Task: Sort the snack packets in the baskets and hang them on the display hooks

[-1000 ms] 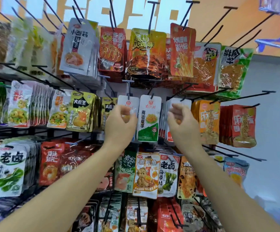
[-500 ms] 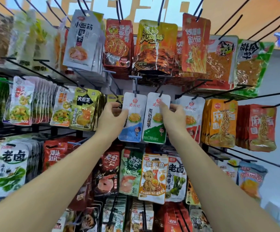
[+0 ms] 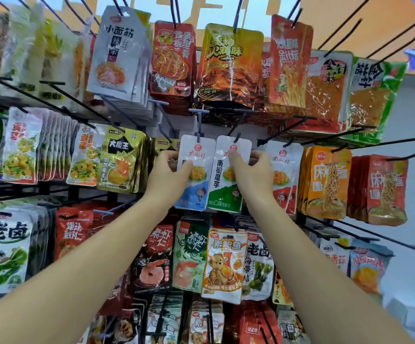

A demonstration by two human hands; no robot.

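While left hand (image 3: 169, 178) pinches one blue packet (image 3: 193, 194) and right hand (image 3: 255, 176) one green packet (image 3: 224, 198), one red packet (image 3: 286, 170) hangs beside the green.

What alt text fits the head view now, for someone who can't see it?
Two hands reach up to a rack crowded with hanging snack packets: the left hand holds a white-and-blue packet, the right hand the white-and-green packet beside it, both hanging from hooks in the middle row. More packets hang above, below and on both sides.
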